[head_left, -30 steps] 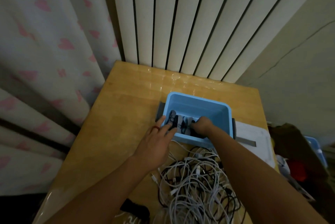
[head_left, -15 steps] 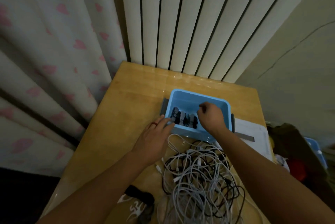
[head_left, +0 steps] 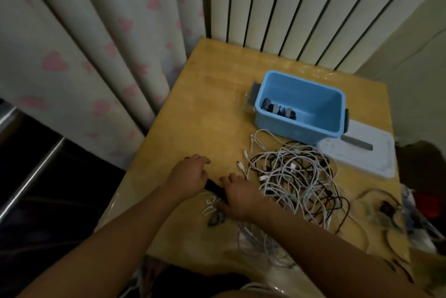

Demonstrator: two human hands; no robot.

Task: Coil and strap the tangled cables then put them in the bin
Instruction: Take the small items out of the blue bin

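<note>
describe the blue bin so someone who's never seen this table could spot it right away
Start at the wooden table by the ribbed white wall. Toward its far right stands the blue bin, just beyond the tangled cables. It is the only blue open-topped box there.

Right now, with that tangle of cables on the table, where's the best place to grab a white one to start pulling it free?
Probably the loose white plug end at the pile's left edge, pinched from the bare table side. It sticks out clear of the knot, with nothing crossing over it.
</note>
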